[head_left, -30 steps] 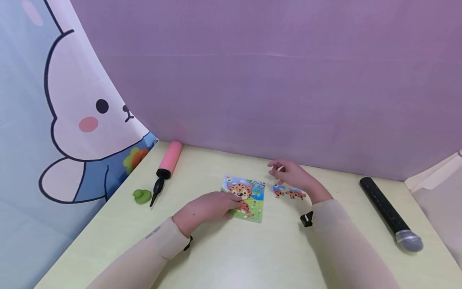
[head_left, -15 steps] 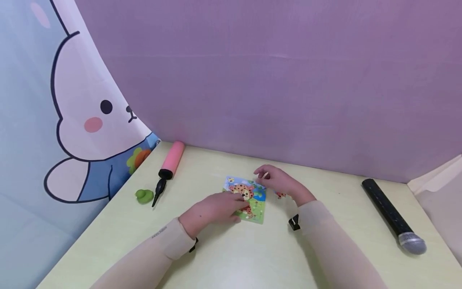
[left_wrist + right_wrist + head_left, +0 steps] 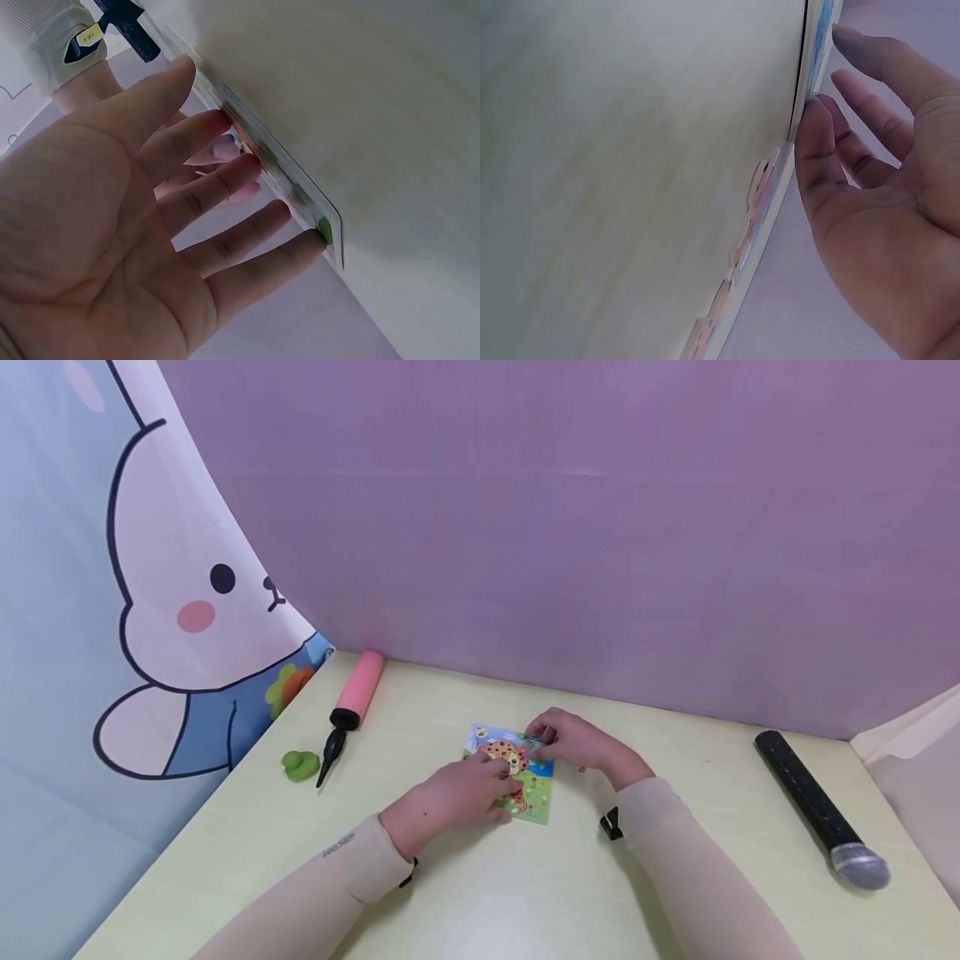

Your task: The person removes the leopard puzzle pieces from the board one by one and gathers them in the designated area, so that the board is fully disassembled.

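A flat puzzle board [image 3: 536, 799] with a cartoon leopard on blue and green lies mid-table. My left hand [image 3: 459, 795] rests on its lower left part, covering some of the picture. In the left wrist view, extended fingers [image 3: 217, 187] touch the board's face near its edge. At the upper right corner, my right hand [image 3: 576, 743] touches the board with its fingertips; no piece shows between its fingers. Leopard-spotted puzzle pieces [image 3: 759, 184] lie beside the board in the right wrist view. The right hand hides nearly all of them in the head view.
A pink hand pump [image 3: 360, 687] with a black nozzle lies back left, beside a small green duck-like toy [image 3: 301, 765]. On the right lies a black microphone [image 3: 806, 797] with a grey head. A purple cloth [image 3: 562, 543] rises behind the table.
My right hand has moved left and down from above the loose pieces to the board's upper right corner. The left hand has shifted slightly right over the board.
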Demonstrator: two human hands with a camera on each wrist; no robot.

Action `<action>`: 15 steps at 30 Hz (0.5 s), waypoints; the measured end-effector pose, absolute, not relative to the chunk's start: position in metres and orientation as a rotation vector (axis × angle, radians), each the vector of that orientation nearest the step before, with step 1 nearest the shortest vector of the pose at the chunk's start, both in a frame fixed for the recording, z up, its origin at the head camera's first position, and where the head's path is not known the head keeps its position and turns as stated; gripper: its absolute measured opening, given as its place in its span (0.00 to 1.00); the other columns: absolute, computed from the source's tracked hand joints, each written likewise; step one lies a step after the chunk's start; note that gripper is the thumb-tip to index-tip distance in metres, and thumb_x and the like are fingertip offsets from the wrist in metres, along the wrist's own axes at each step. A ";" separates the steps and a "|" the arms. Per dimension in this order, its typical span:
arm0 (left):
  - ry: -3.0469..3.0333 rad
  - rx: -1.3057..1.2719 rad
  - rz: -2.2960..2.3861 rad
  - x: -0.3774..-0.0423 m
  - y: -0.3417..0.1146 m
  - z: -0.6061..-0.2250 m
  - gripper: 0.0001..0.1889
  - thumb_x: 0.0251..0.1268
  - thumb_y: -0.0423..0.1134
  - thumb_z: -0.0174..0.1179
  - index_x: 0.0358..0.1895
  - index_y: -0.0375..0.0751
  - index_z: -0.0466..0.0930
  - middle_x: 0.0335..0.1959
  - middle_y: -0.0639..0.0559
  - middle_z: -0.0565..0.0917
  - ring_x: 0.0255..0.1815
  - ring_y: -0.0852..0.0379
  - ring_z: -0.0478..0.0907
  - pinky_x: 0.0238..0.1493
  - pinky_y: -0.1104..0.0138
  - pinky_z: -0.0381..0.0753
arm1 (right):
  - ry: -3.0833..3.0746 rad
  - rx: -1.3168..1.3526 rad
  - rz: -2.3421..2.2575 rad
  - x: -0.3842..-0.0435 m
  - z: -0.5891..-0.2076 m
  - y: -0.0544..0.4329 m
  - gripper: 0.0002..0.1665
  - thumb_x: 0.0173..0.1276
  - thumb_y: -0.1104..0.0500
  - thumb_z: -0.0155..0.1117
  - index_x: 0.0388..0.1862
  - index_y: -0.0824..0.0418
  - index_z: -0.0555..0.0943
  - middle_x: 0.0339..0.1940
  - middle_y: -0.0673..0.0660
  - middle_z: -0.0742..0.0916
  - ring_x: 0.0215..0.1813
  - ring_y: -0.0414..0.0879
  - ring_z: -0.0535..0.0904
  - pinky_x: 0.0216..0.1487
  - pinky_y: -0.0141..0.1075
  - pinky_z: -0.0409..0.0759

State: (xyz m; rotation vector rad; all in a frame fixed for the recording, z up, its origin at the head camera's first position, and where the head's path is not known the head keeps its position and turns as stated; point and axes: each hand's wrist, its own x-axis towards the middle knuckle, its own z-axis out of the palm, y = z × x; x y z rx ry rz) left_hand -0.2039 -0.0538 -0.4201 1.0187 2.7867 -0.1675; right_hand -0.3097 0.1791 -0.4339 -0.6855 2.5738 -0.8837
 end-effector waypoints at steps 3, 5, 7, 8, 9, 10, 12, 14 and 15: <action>2.788 1.019 -0.163 -0.204 -0.053 -0.420 0.29 0.80 0.60 0.58 0.79 0.60 0.72 0.78 0.54 0.75 0.79 0.46 0.72 0.79 0.52 0.78 | 2.568 -0.704 -0.871 -0.309 -0.433 0.180 0.22 0.74 0.55 0.73 0.63 0.59 0.84 0.59 0.58 0.83 0.60 0.52 0.81 0.66 0.49 0.85; 2.791 1.022 -0.158 -0.204 -0.053 -0.420 0.29 0.81 0.59 0.58 0.79 0.60 0.72 0.79 0.54 0.74 0.80 0.45 0.72 0.82 0.52 0.75 | 2.564 -0.720 -0.861 -0.309 -0.432 0.181 0.22 0.74 0.55 0.74 0.63 0.59 0.84 0.60 0.59 0.82 0.60 0.52 0.81 0.67 0.50 0.85; 2.790 1.018 -0.156 -0.204 -0.052 -0.421 0.28 0.81 0.57 0.58 0.79 0.60 0.72 0.80 0.53 0.73 0.80 0.45 0.71 0.83 0.52 0.73 | 2.559 -0.731 -0.855 -0.308 -0.431 0.181 0.22 0.73 0.55 0.74 0.63 0.59 0.84 0.61 0.59 0.82 0.61 0.52 0.81 0.68 0.50 0.84; 2.791 1.011 -0.153 -0.203 -0.052 -0.421 0.28 0.81 0.57 0.58 0.79 0.60 0.72 0.80 0.53 0.73 0.80 0.45 0.72 0.83 0.52 0.73 | 2.557 -0.737 -0.848 -0.308 -0.431 0.182 0.22 0.73 0.55 0.74 0.63 0.59 0.85 0.61 0.59 0.82 0.61 0.53 0.80 0.68 0.50 0.84; 2.792 1.001 -0.146 -0.203 -0.052 -0.421 0.28 0.81 0.57 0.58 0.79 0.60 0.72 0.81 0.53 0.73 0.80 0.45 0.72 0.82 0.51 0.75 | 2.553 -0.743 -0.844 -0.308 -0.431 0.182 0.22 0.73 0.55 0.74 0.63 0.59 0.85 0.61 0.59 0.81 0.61 0.53 0.80 0.68 0.50 0.84; 2.794 0.990 -0.142 -0.203 -0.051 -0.421 0.28 0.81 0.56 0.58 0.79 0.60 0.72 0.81 0.53 0.73 0.80 0.45 0.72 0.81 0.51 0.76 | 2.550 -0.747 -0.839 -0.308 -0.431 0.182 0.22 0.73 0.55 0.74 0.63 0.59 0.85 0.62 0.59 0.81 0.62 0.53 0.80 0.69 0.50 0.84; 2.799 0.964 -0.133 -0.202 -0.050 -0.421 0.27 0.82 0.57 0.58 0.79 0.61 0.73 0.81 0.53 0.73 0.80 0.45 0.73 0.78 0.51 0.79 | 2.538 -0.748 -0.834 -0.308 -0.431 0.183 0.22 0.73 0.55 0.74 0.63 0.59 0.84 0.62 0.59 0.80 0.63 0.53 0.80 0.69 0.50 0.83; 2.808 0.946 -0.130 -0.202 -0.048 -0.421 0.27 0.81 0.57 0.58 0.78 0.61 0.74 0.80 0.52 0.74 0.78 0.44 0.75 0.74 0.50 0.82 | 2.528 -0.744 -0.831 -0.307 -0.430 0.183 0.23 0.73 0.54 0.75 0.64 0.59 0.84 0.64 0.59 0.78 0.63 0.53 0.79 0.70 0.50 0.83; 2.813 0.939 -0.132 -0.202 -0.048 -0.421 0.27 0.81 0.58 0.58 0.78 0.61 0.74 0.80 0.53 0.74 0.78 0.44 0.75 0.73 0.49 0.83 | 2.525 -0.740 -0.827 -0.307 -0.430 0.183 0.24 0.73 0.54 0.75 0.64 0.59 0.83 0.64 0.59 0.78 0.64 0.53 0.78 0.69 0.50 0.83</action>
